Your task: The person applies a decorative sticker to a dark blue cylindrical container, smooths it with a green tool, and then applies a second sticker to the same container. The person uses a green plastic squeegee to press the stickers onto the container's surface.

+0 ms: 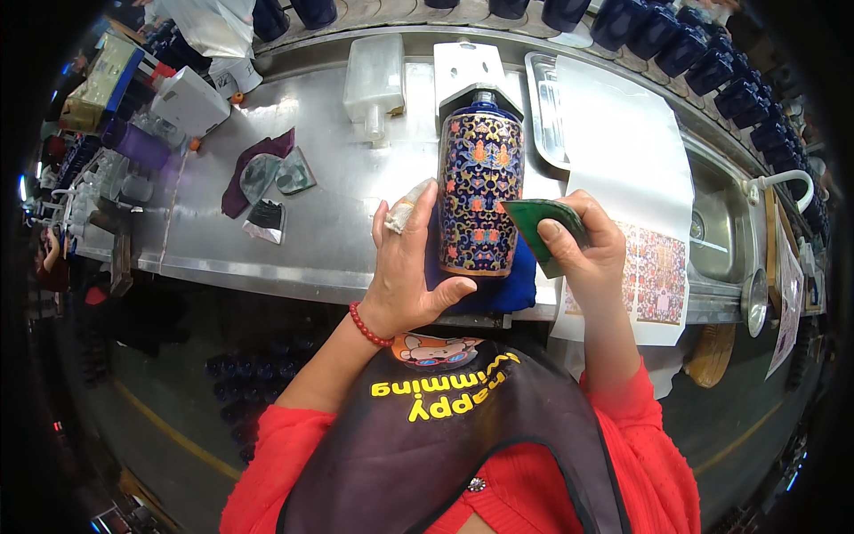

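A dark blue bottle (481, 191) lies in the middle of the view, its neck pointing away from the person and its base toward the apron; its body is covered in a dense pattern of scrolls and flowers in orange, pink, yellow and pale blue, with a gold-toned band near the base. The left hand (400, 271) stands close along the bottle's left side, fingers spread and gripping nothing, one wrapped in a pale dressing (406, 212); I cannot tell whether it touches the bottle. The right hand (594, 249) pinches a green flat scraper (534, 218) between thumb and fingers, its corner overlapping the bottle's right edge.

A white bracket (467, 60) sits behind the neck; blue cloth (523, 287) shows beside the base; a translucent square container (374, 76) lies farther left, near a purple cloth (238, 185) and grey-green pads (297, 172); to the right, white paper (623, 133) partly covers a shallow tray (543, 111), with patterned sheets (660, 285) at its near end.

The brushed steel worktop (311, 231) runs to a sink (712, 227) on the right; dark blue vessels (654, 34) line a ledge behind; a yellow stripe (178, 432) marks the dark floor (151, 374).
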Demonstrator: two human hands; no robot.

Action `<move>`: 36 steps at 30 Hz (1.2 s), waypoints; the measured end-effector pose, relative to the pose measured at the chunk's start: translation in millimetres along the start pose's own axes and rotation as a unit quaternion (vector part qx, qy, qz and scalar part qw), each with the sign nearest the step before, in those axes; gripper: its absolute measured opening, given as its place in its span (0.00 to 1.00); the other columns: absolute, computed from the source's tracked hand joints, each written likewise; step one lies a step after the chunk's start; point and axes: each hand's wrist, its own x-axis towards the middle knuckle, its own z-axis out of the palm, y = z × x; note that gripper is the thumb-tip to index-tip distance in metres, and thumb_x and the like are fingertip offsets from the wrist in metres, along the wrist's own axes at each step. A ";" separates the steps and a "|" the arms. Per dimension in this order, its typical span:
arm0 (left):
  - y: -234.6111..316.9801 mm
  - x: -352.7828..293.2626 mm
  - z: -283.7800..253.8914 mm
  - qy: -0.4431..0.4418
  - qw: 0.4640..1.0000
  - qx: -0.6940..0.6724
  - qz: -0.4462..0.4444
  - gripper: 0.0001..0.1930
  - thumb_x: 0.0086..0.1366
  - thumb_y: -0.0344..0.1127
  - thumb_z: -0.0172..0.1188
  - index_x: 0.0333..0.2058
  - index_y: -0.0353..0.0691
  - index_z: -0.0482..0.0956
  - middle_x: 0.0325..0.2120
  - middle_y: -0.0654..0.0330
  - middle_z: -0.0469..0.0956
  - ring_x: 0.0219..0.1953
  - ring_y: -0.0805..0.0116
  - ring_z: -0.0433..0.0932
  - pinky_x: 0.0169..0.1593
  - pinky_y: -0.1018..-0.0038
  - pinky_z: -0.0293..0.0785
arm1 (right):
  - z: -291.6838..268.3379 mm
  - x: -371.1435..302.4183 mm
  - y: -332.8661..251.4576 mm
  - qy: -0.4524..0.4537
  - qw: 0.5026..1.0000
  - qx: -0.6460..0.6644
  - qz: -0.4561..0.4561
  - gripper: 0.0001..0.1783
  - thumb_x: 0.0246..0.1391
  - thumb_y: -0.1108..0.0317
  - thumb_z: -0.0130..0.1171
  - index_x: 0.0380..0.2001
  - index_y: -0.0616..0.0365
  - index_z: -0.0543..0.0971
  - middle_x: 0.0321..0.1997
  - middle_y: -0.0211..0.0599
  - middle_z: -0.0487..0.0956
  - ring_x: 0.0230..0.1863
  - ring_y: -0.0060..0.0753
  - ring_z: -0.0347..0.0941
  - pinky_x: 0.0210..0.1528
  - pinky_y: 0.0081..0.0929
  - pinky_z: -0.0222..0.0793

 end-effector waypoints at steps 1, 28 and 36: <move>-0.6 -2.8 1.3 -0.005 1.000 0.022 0.001 0.57 0.59 0.70 0.61 0.71 0.30 0.50 0.66 0.41 0.61 0.68 0.44 0.58 0.71 0.41 0.32 | 0.7 1.1 0.1 -0.003 1.000 0.002 -0.001 0.06 0.61 0.72 0.64 0.37 0.64 0.79 0.33 0.28 0.73 0.33 0.17 0.69 0.36 0.15 0.65; 0.2 4.3 -0.1 0.047 0.982 0.182 0.023 0.53 0.50 0.70 0.68 0.64 0.34 0.65 0.56 0.52 0.73 0.63 0.47 0.61 0.66 0.34 0.38 | -3.2 -6.8 -14.6 -0.129 0.967 -0.118 -0.183 0.17 0.42 0.78 0.74 0.39 0.61 0.84 0.30 0.37 0.77 0.29 0.31 0.72 0.30 0.24 0.66; 0.8 4.5 -0.3 0.026 0.985 0.172 0.022 0.54 0.54 0.70 0.65 0.66 0.32 0.62 0.59 0.49 0.71 0.63 0.49 0.68 0.69 0.38 0.37 | -6.0 -6.1 -9.8 -0.085 0.970 -0.134 -0.183 0.13 0.46 0.77 0.72 0.37 0.63 0.83 0.30 0.38 0.78 0.30 0.29 0.72 0.30 0.23 0.65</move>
